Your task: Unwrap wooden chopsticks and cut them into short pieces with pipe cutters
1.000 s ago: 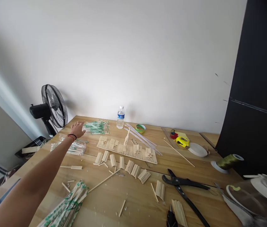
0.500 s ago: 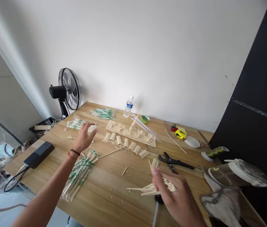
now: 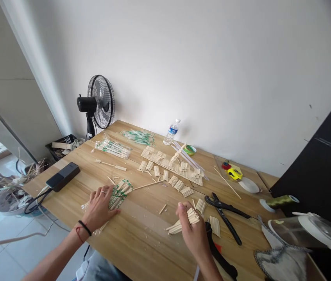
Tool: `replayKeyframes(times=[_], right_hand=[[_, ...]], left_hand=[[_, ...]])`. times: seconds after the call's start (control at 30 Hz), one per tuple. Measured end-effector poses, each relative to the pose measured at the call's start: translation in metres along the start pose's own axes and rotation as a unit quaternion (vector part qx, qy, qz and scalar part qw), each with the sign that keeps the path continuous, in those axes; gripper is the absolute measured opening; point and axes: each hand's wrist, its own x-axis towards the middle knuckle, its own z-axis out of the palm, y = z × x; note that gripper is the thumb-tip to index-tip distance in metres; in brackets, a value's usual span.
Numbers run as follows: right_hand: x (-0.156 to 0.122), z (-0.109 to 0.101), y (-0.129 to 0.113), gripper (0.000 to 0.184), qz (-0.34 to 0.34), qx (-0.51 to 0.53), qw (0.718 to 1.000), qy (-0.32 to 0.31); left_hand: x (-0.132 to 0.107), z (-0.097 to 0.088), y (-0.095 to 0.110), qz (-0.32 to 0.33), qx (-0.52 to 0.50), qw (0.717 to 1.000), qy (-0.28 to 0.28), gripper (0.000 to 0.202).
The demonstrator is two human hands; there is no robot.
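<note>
My left hand (image 3: 101,205) lies with its fingers spread on a pile of paper-and-plastic-wrapped chopsticks (image 3: 121,195) printed in green. Its palm hides part of the pile. Closed around a bundle of bare wooden chopsticks (image 3: 183,223) is my right hand (image 3: 194,234), held over the near right of the table. Beyond the hands stands a long flat model (image 3: 171,166) of short sticks, with a raised twisted piece on it. Small stick panels (image 3: 179,185) are scattered in front of it, and another panel (image 3: 215,225) sits right of my right hand.
Black-handled pliers (image 3: 224,210) and another black-handled tool (image 3: 219,253) lie at the right. A water bottle (image 3: 171,132), yellow tape measure (image 3: 235,174) and thread spool (image 3: 279,201) stand farther off. At left are a fan (image 3: 101,101) and a black power block (image 3: 62,176).
My left hand has come down and nearer, onto the wrapped chopsticks. My right hand still grips its bundle, now turned more upright, uncovering a stick panel and the black-handled tool.
</note>
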Motion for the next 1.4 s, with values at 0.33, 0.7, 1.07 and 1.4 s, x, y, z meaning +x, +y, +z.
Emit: replayKeyframes(times=[0.33,0.7,1.07,1.4], right_hand=[[0.036,0.045,-0.015,0.026,-0.01,-0.102,0.974,-0.201],[0.046,0.091,-0.038,0.017,-0.018,-0.186,0.954,-0.233],[0.0,0.018,-0.024,0.022,-0.049,-0.087,0.984,-0.145],[-0.007,0.027,-0.037,0.027,-0.116,-0.009,0.987,-0.108]], left_hand=[[0.026,-0.01,-0.014,-0.054,-0.004,0.996,-0.068,0.038],[0.04,-0.02,-0.036,-0.091,0.009,0.995,-0.047,0.02],[0.065,-0.005,-0.065,-0.015,-0.052,0.999,0.006,0.02],[0.058,-0.047,-0.008,0.085,-0.304,0.935,0.164,0.026]])
